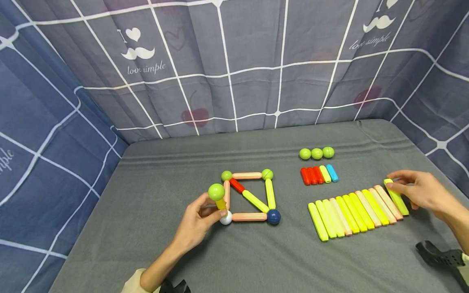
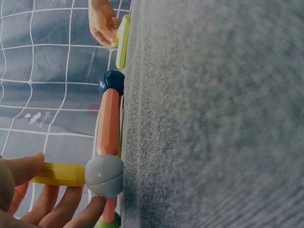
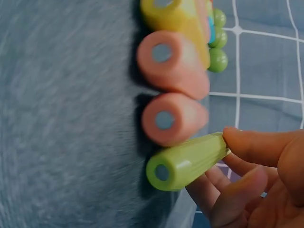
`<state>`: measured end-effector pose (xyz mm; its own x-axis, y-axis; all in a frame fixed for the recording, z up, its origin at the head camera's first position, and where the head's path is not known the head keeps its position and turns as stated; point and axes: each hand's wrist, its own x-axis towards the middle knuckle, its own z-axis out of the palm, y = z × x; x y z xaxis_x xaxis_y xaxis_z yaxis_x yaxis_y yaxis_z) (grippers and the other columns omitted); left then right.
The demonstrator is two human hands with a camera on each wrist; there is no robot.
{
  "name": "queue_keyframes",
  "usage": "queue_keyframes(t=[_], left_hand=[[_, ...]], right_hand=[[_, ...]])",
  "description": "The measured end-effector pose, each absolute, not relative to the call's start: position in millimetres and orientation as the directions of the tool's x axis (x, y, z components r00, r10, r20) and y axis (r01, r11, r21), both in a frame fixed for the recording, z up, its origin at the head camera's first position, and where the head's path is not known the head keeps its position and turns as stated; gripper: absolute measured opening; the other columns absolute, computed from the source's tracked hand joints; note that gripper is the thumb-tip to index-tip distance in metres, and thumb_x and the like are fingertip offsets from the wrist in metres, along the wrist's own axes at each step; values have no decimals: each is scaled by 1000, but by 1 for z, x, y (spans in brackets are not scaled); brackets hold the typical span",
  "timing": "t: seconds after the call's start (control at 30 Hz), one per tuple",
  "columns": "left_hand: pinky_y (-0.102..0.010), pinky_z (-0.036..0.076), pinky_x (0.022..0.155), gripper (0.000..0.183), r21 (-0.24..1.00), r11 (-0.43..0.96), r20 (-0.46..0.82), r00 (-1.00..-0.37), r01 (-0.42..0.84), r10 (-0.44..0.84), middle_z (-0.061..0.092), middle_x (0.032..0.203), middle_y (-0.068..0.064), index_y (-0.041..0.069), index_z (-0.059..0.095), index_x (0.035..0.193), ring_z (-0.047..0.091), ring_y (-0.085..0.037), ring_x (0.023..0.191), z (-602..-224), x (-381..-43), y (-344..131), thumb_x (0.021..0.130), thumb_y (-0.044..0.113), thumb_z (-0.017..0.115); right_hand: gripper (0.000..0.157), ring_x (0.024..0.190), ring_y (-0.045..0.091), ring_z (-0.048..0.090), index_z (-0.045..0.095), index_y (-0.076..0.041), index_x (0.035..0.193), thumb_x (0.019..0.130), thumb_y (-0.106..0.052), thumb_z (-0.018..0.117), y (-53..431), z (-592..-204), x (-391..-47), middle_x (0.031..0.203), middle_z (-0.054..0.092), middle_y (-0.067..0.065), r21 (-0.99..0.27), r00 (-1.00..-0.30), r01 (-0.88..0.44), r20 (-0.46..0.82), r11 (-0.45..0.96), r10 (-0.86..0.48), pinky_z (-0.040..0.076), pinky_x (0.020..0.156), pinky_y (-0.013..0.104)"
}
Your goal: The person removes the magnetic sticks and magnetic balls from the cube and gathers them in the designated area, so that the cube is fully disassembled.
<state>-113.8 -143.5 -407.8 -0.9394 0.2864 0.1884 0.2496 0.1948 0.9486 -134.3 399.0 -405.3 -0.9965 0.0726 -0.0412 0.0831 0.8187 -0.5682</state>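
My left hand (image 1: pixel 198 224) pinches a yellow magnetic rod (image 2: pixel 59 174) that stands up from a white ball (image 2: pixel 104 175). A green ball (image 1: pixel 216 192) caps this rod in the head view. The white ball is one corner of a flat frame of rods and balls, with a pink rod (image 1: pixel 249 217) running to a dark blue ball (image 1: pixel 273 217). My right hand (image 1: pixel 421 191) grips a yellow-green rod (image 3: pixel 187 164) by its far end between thumb and fingers. That rod lies at the right end of the row, beside a pink rod (image 3: pixel 173 118), its near end low over the cloth.
A slanted row of yellow and pink rods (image 1: pixel 318 221) lies right of the frame. Behind it are several short red, yellow and blue rods (image 1: pixel 332 173) and three green balls (image 1: pixel 316 153). Grey cloth (image 1: pixel 165 171) covers the table; a checked curtain (image 1: pixel 253 49) hangs behind.
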Motion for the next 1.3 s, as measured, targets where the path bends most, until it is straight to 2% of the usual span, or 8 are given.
queue_keyframes(t=[0.17,0.43,0.6,0.73,0.9,1.13,1.3], left_hand=[[-28,55,73,39,950,191,187,-938,248,291,68,107,-21,-2,59,122,70,-25,92,-408,-114,-143,86,2,75],[-28,55,74,40,952,211,159,-948,221,276,67,108,-22,-1,59,123,70,-24,92,-407,-113,-142,86,1,75],[-28,55,74,40,951,204,169,-945,231,281,67,108,-22,-2,59,123,70,-24,93,-407,-113,-142,86,1,74],[-28,56,74,39,950,203,176,-945,236,276,67,108,-22,-2,60,122,70,-24,93,-408,-113,-142,86,0,75],[-29,56,75,39,949,203,182,-944,242,276,67,109,-21,-2,60,122,70,-24,94,-408,-113,-142,86,0,75],[-29,56,74,39,946,201,192,-941,252,280,67,108,-22,-2,59,121,70,-24,93,-408,-114,-143,86,0,75],[-28,56,74,38,947,199,191,-941,251,279,67,107,-21,-2,60,121,70,-24,93,-408,-113,-143,86,0,75]], right_hand=[[44,56,18,49,48,19,124,102,-18,56,403,-407,-136,93,63,22,-572,-993,109,-94,813,67,46,45,32],[47,66,14,52,51,17,123,100,-23,60,405,-407,-135,93,65,16,-561,-988,122,-148,819,45,49,49,31],[51,75,16,53,49,18,126,103,-28,53,406,-407,-135,95,62,16,-558,-980,142,-196,818,36,51,53,32],[43,75,16,54,48,19,126,103,-17,50,406,-406,-134,93,61,15,-577,-978,142,-207,804,24,53,53,33],[37,64,17,54,46,21,125,97,-2,50,404,-403,-131,92,63,16,-593,-979,131,-206,794,7,53,52,33],[38,64,18,57,43,23,126,98,-1,51,403,-404,-128,99,62,28,-604,-979,137,-203,785,15,53,52,34],[38,70,17,59,45,22,126,98,-3,54,404,-405,-129,100,62,29,-595,-979,135,-203,792,15,54,53,34]])
